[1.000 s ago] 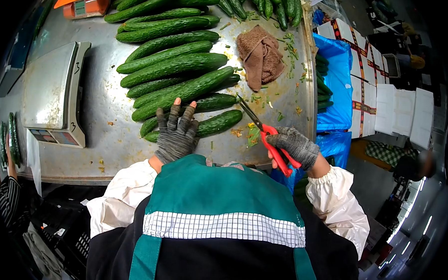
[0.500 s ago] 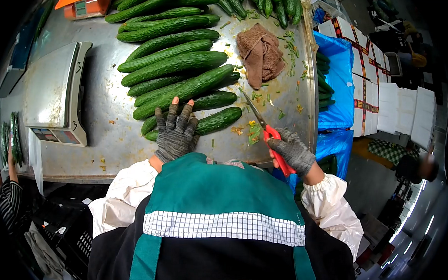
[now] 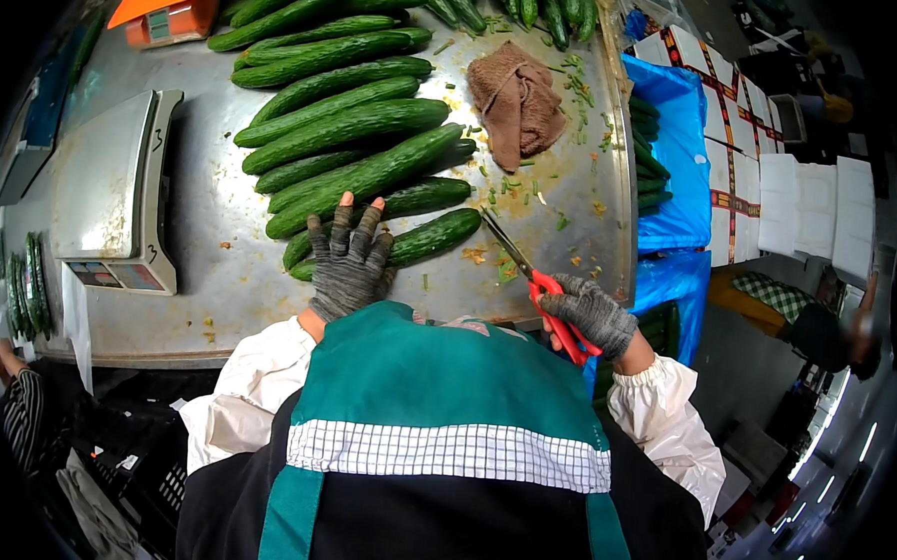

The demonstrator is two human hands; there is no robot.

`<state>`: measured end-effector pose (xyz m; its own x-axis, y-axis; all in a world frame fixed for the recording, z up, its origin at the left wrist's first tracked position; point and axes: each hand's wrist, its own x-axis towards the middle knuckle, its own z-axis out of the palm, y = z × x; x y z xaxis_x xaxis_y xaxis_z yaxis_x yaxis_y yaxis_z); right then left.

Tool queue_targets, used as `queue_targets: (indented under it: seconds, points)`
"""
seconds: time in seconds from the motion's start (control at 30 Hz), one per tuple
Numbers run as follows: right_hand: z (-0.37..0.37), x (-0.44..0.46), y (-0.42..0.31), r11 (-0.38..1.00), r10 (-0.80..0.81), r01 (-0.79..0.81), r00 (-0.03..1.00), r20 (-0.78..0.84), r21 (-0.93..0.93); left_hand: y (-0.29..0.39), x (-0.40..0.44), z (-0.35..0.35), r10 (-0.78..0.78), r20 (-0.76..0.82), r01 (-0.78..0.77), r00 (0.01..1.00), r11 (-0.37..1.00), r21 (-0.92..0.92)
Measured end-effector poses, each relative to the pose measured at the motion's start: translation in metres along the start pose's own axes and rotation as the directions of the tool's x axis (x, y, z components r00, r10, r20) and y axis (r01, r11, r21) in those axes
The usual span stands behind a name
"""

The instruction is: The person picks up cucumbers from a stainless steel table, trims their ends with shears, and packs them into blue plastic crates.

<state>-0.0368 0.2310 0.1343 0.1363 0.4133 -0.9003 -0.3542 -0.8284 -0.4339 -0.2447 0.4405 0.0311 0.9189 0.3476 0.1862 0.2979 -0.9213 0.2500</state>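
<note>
"Left hand (image 3: 351,268) and right hand (image 3: 592,314): how were they disposed?"

"Both wore grey knitted gloves with bare fingertips showing. The left hand lay palm down, its fingers moderately spread, across the lower cucumbers; it did not encircle any. The right hand was closed around the red handles of a pair of steel-bladed scissors (image 3: 546,286)."

"Where did the blades lie?"

"They pointed up and to the left, slightly parted, with the tips just beside the right end of the nearest dark green, ridged cucumber (image 3: 438,235). That specimen rested aslant on the metal worktop (image 3: 217,315), partly covered by the left hand. Above it, a column of long green cucumbers (image 3: 339,140) lay side by side."

"Which objects surrounded them?"

"A crumpled brown cloth (image 3: 514,103) lay to the right of the column, with small green trimmings (image 3: 580,86) scattered beside it. A flat-topped metal weighing scale (image 3: 102,190) stood at left, and an orange scale (image 3: 165,12) near the top. Beyond the right edge were blue plastic liners (image 3: 685,170) and white boxes (image 3: 735,182)."
</note>
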Motion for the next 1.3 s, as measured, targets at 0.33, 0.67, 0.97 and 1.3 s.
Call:
queue_targets:
  seconds: [0.33, 0.67, 0.97, 1.3]
  points:
    - [0.005, 0.003, 0.001, 0.993, -0.085, 0.085, 0.996, 0.003, 0.079, -0.002, -0.004, 0.009, 0.010, -0.054, -0.008, 0.998, 0.999, 0.047]
    - [0.010, 0.007, 0.012, 0.997, -0.069, 0.073, 0.992, -0.104, 0.033, -0.006, -0.012, 0.006, -0.056, -0.075, 0.054, 0.996, 0.998, -0.038]
    - [-0.024, 0.028, 0.037, 0.905, -0.406, 0.254, 0.752, -0.520, -0.340, -0.041, -0.046, -0.022, -0.192, -0.244, 0.170, 0.951, 0.980, -0.105]
    - [-0.024, 0.084, 0.042, 0.591, -0.670, -0.122, 0.477, -0.569, -0.798, -0.009, -0.033, -0.026, -0.023, -0.253, -0.044, 0.967, 0.965, -0.259]
